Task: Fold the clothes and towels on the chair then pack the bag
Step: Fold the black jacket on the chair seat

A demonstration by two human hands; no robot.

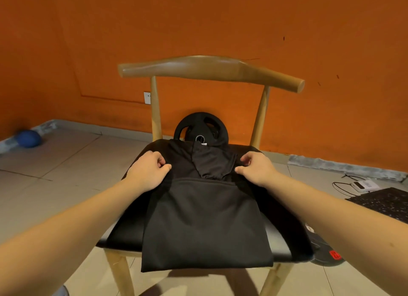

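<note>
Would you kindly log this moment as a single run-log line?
stage: folding | item: black garment on chair | left hand: pinching fabric | right hand: pinching fabric | bag: not seen

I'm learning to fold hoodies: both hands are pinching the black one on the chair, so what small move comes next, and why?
Probably draw the top toward the near hem. The left hand and right hand pinch the black hoodie at its shoulders, and the lower body still overhangs the chair seat.

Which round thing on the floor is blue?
The ball by the left wall is blue. The other round thing, the weight plate behind the chair, is black.
</note>
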